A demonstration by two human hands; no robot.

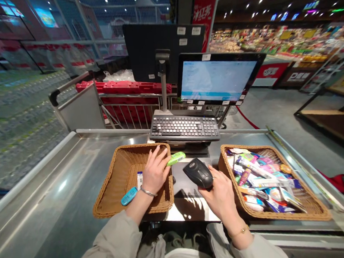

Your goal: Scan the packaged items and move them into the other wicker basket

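Two woven wicker baskets [106, 203], one black handheld barcode scanner [199, 173], one grey checkout keyboard [184, 128], two black-framed monitors [217, 80].

Your left hand [155, 172] extends forward, palm down, fingers [155, 156] slightly spread; your right hand [221, 197] curls closed, both forearms [135, 212] angling inward.

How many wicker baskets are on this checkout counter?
2. The wicker basket under the left hand holds a few small items; the other wicker basket, beside the right hand, is packed with small packaged goods. No others show.
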